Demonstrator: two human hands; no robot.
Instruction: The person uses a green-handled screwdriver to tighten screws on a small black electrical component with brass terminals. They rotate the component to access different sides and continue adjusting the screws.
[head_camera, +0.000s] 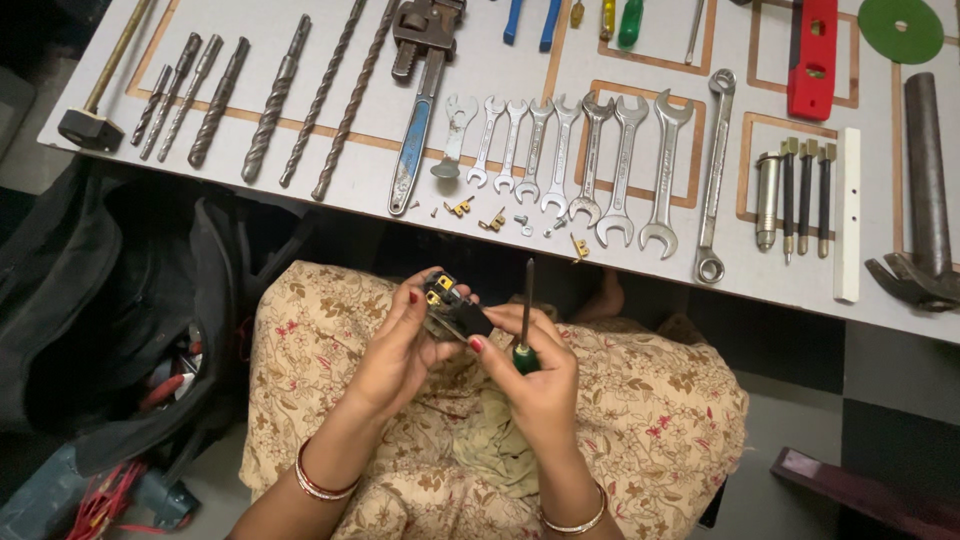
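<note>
My left hand holds a small black electrical part with brass terminals over my lap. My right hand also touches that part with its thumb and fingers, and it grips a green-handled screwdriver whose shaft points up toward the board. Small brass pieces and screws lie loose on the near edge of the white board, just above my hands.
A row of open-end spanners, a pipe wrench, several long drill bits, a mallet, a red level, a green disc and a claw hammer lie on the board. A black tool bag sits at left.
</note>
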